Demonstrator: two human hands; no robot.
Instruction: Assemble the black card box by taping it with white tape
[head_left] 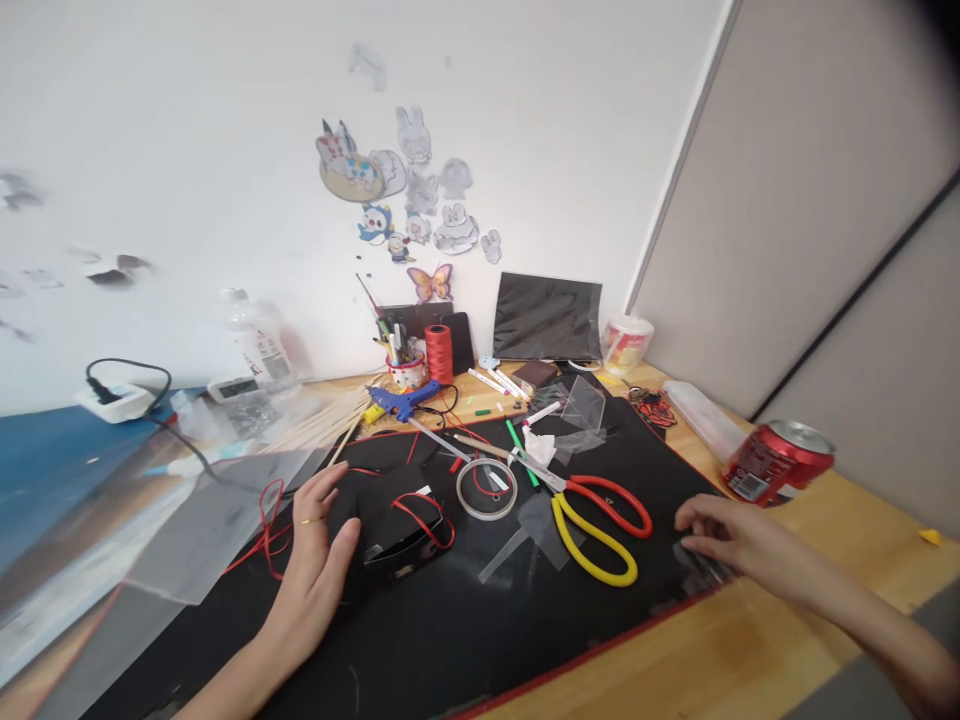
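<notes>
My left hand (313, 555) lies flat and open on the black mat (450, 640), a ring on one finger, its thumb beside a small black piece wound with red wire (409, 535). My right hand (731, 545) rests near the mat's right edge, fingers curled down on a clear plastic scrap (701, 565). Between the hands lie scissors with red and yellow handles (596, 515) and a roll of clear tape (486, 487).
A red soda can (776, 462) stands on the wooden desk at right. Toward the back are a blue glue gun (401, 400), a red thread spool (439, 352), a pen cup (405, 368), markers, sticks and a water bottle (259, 345). Clear sheets (202, 530) lie left.
</notes>
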